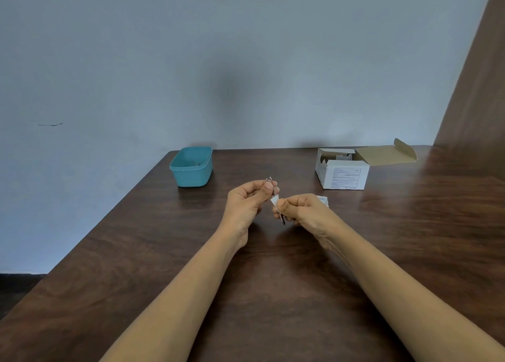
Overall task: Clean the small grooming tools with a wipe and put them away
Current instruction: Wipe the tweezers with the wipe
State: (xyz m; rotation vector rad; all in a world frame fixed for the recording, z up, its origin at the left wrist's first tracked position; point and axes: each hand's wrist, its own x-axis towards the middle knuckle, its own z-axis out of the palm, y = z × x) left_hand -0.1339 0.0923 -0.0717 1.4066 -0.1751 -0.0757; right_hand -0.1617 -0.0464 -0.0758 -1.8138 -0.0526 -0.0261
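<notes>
Holding: left hand (246, 202) fingers are pinching one pair of tweezers (281, 217) above the bench (164, 252).
Wiping: right hand (300, 210) fingers are pinching one white wipe (274, 200) around the shaft.
Axis: split tips are pointing away, joined end toward the person.
Standing: one teal tub (191, 177), one open carton (341, 177).

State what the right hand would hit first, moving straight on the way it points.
Most likely the left hand, gripping the tweezers just ahead of the right hand; depth is hard to judge.
</notes>
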